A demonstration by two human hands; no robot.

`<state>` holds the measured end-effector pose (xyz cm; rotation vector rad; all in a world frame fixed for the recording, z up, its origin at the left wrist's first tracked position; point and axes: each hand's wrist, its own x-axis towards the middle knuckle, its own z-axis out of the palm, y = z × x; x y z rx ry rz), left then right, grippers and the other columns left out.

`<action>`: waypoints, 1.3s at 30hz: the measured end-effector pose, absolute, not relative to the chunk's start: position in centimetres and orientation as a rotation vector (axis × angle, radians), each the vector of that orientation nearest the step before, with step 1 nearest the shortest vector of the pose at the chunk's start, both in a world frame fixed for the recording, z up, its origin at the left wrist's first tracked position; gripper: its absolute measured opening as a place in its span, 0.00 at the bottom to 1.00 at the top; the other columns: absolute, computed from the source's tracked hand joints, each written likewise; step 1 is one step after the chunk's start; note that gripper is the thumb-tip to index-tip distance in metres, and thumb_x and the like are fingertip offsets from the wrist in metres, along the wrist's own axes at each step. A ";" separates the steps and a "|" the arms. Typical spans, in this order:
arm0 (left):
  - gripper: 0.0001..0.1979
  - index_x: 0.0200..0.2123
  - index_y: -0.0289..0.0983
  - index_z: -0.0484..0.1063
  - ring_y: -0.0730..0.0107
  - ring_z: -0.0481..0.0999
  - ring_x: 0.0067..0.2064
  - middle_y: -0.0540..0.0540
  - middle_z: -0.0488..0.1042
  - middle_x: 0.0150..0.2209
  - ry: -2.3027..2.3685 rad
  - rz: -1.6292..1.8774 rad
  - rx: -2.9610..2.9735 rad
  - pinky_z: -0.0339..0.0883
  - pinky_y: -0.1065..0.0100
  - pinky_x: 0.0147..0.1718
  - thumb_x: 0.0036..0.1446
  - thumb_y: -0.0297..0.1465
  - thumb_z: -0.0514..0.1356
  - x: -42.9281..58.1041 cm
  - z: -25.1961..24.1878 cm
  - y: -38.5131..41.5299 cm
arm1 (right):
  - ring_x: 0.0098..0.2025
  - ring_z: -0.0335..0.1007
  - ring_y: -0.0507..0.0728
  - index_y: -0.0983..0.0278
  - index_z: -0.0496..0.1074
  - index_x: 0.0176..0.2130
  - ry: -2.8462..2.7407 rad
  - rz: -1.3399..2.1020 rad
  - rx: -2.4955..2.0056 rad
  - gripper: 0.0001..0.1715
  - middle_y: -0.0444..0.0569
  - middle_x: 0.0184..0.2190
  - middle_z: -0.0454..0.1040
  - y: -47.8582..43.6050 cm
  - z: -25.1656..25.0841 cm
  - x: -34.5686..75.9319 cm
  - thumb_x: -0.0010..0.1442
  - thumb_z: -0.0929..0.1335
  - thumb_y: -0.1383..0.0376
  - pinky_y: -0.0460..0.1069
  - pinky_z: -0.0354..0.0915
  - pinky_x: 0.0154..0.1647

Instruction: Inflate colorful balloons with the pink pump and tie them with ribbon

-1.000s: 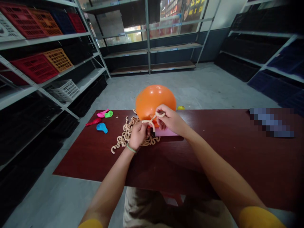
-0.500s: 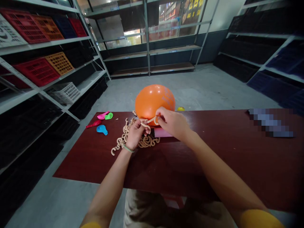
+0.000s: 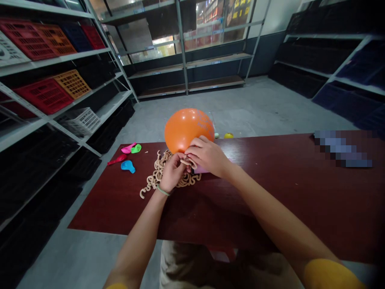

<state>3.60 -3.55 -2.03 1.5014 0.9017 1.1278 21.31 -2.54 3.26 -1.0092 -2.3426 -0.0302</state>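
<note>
**A:** What are the fingers doing?

**B:** The fingers of the left hand (image 3: 172, 171) are curled in and pinch a short beige curled cord (image 3: 188, 161). The fingers of the right hand (image 3: 205, 155) are pressed together and close on the same cord from three o'clock. The two sets of fingertips touch.

**A:** How does the cord lie?

**B:** Only a small bit shows between the hands. It seems to run from nine to three o'clock, but most of it is hidden.

**A:** And the round orange rubber balloon (image 3: 184, 127)?

**B:** It is inflated and sits at twelve o'clock from the fingertips, its underside touching them. The right hand lies against it more fully; the left hand is just below.

**A:** What lies around them?

**B:** A heap of loose beige curled cords (image 3: 154, 177) is at eight o'clock from the left hand, touching it. A pale pink card (image 3: 199, 170) shows under the right hand. Flat pink (image 3: 128, 148), green (image 3: 136, 148), red (image 3: 116, 159) and blue (image 3: 128, 165) balloons lie well apart at nine o'clock. Everything rests on the dark red wooden table (image 3: 270, 192).
</note>
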 end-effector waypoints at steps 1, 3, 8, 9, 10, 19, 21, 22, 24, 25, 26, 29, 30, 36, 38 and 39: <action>0.08 0.36 0.37 0.67 0.77 0.71 0.25 0.50 0.73 0.26 0.902 1.131 1.521 0.64 0.75 0.24 0.62 0.35 0.59 3.6 -2.1 -3.6 | 0.42 0.59 0.58 0.61 0.76 0.38 -2.357 -0.050 -1.000 0.15 0.50 0.39 0.71 -2.5 3.2 21.4 0.68 0.61 0.62 0.52 0.57 0.42; 0.07 0.36 0.37 0.68 0.77 0.71 0.25 0.50 0.73 0.26 0.893 1.132 1.553 0.64 0.74 0.24 0.62 0.35 0.59 3.5 -2.1 -3.6 | 0.41 0.58 0.58 0.62 0.75 0.37 -2.396 -0.114 -0.992 0.16 0.51 0.38 0.71 -2.4 3.2 21.5 0.68 0.60 0.62 0.52 0.56 0.42; 0.06 0.36 0.38 0.69 0.75 0.73 0.25 0.51 0.73 0.25 0.954 1.202 1.526 0.66 0.73 0.24 0.59 0.34 0.61 3.2 -2.4 -3.4 | 0.41 0.57 0.60 0.64 0.71 0.37 -2.422 -0.286 -1.013 0.12 0.53 0.38 0.69 -2.4 2.6 21.0 0.66 0.60 0.65 0.54 0.54 0.40; 0.06 0.36 0.38 0.68 0.74 0.73 0.24 0.52 0.73 0.24 0.986 1.241 1.508 0.66 0.72 0.24 0.58 0.34 0.62 3.2 -2.4 -3.4 | 0.41 0.57 0.60 0.64 0.71 0.37 -2.417 -0.291 -1.014 0.11 0.54 0.38 0.69 -2.4 2.4 20.7 0.65 0.60 0.65 0.54 0.54 0.40; 0.07 0.35 0.38 0.68 0.75 0.73 0.23 0.53 0.73 0.23 1.014 1.289 1.487 0.66 0.72 0.23 0.57 0.33 0.62 3.3 -2.6 -3.3 | 0.41 0.57 0.60 0.64 0.70 0.37 -2.412 -0.289 -1.013 0.10 0.54 0.38 0.69 -2.5 2.2 20.5 0.64 0.61 0.65 0.54 0.55 0.40; 0.08 0.37 0.38 0.69 0.75 0.73 0.26 0.50 0.74 0.29 1.096 1.603 1.523 0.68 0.72 0.26 0.58 0.36 0.63 3.4 -3.6 -3.2 | 0.40 0.60 0.57 0.62 0.70 0.33 -2.276 0.002 -0.994 0.10 0.50 0.36 0.70 -2.9 2.1 19.8 0.65 0.62 0.65 0.51 0.58 0.42; 0.09 0.38 0.38 0.69 0.75 0.73 0.25 0.50 0.74 0.29 1.072 1.617 1.534 0.69 0.71 0.26 0.59 0.37 0.62 3.2 -3.6 -3.3 | 0.42 0.62 0.56 0.62 0.71 0.35 -2.233 0.140 -0.987 0.10 0.49 0.37 0.70 -2.9 2.6 20.3 0.66 0.63 0.63 0.50 0.58 0.44; 0.09 0.38 0.38 0.70 0.75 0.73 0.25 0.50 0.74 0.29 1.064 1.617 1.543 0.69 0.71 0.26 0.59 0.37 0.62 3.2 -3.7 -3.3 | 0.42 0.63 0.55 0.62 0.72 0.36 -2.206 0.220 -0.994 0.10 0.49 0.38 0.71 -2.9 2.9 20.5 0.66 0.63 0.63 0.50 0.59 0.44; 0.10 0.39 0.38 0.71 0.75 0.73 0.25 0.49 0.75 0.30 1.079 1.610 1.588 0.69 0.71 0.27 0.59 0.38 0.62 3.0 -3.9 -3.3 | 0.41 0.66 0.54 0.62 0.73 0.38 -2.156 0.385 -1.028 0.09 0.48 0.40 0.72 -2.9 3.3 20.9 0.65 0.64 0.62 0.49 0.59 0.43; 0.10 0.39 0.38 0.72 0.74 0.74 0.26 0.48 0.75 0.31 1.098 1.607 1.621 0.70 0.70 0.28 0.59 0.38 0.62 2.9 -4.0 -3.3 | 0.41 0.66 0.53 0.62 0.74 0.39 -2.143 0.456 -1.045 0.09 0.47 0.40 0.72 -3.0 3.4 21.0 0.65 0.65 0.61 0.48 0.60 0.41; 0.10 0.39 0.38 0.72 0.74 0.74 0.27 0.48 0.75 0.31 1.120 1.603 1.658 0.71 0.70 0.29 0.59 0.38 0.62 2.8 -4.2 -3.3 | 0.40 0.67 0.52 0.61 0.74 0.39 -2.138 0.514 -1.059 0.09 0.47 0.41 0.73 -3.0 3.5 21.0 0.65 0.65 0.61 0.48 0.60 0.40; 0.09 0.38 0.38 0.75 0.72 0.76 0.28 0.47 0.76 0.32 1.198 1.589 1.764 0.71 0.68 0.32 0.60 0.38 0.62 2.5 -4.3 -3.4 | 0.39 0.68 0.51 0.59 0.76 0.37 -2.120 0.598 -1.087 0.10 0.45 0.39 0.74 -3.1 3.3 20.8 0.63 0.66 0.59 0.47 0.59 0.38; 0.09 0.38 0.38 0.75 0.72 0.76 0.28 0.47 0.77 0.32 1.220 1.582 1.796 0.71 0.68 0.32 0.60 0.37 0.62 2.4 -4.3 -3.4 | 0.38 0.68 0.51 0.59 0.76 0.36 -2.110 0.613 -1.097 0.09 0.44 0.38 0.75 -3.1 3.2 20.7 0.63 0.67 0.59 0.47 0.58 0.37; 0.09 0.41 0.40 0.79 0.67 0.79 0.34 0.45 0.80 0.36 1.265 1.568 1.954 0.72 0.66 0.36 0.60 0.35 0.62 2.1 -3.8 -3.3 | 0.36 0.68 0.51 0.62 0.75 0.31 -2.024 0.675 -1.166 0.08 0.44 0.34 0.76 -3.1 3.3 20.5 0.61 0.68 0.62 0.47 0.57 0.36; 0.09 0.41 0.39 0.79 0.66 0.80 0.37 0.44 0.81 0.37 1.269 1.614 1.981 0.73 0.65 0.39 0.60 0.35 0.62 2.1 -3.8 -3.1 | 0.35 0.67 0.51 0.62 0.73 0.31 -2.027 0.636 -1.181 0.08 0.45 0.34 0.75 -3.0 3.4 20.6 0.62 0.67 0.63 0.46 0.57 0.36; 0.09 0.41 0.39 0.79 0.66 0.80 0.38 0.44 0.81 0.37 1.271 1.642 1.981 0.73 0.65 0.40 0.60 0.35 0.61 2.1 -3.8 -3.0 | 0.35 0.66 0.50 0.63 0.72 0.31 -2.032 0.598 -1.189 0.08 0.45 0.34 0.74 -3.0 3.5 20.7 0.62 0.66 0.64 0.46 0.56 0.35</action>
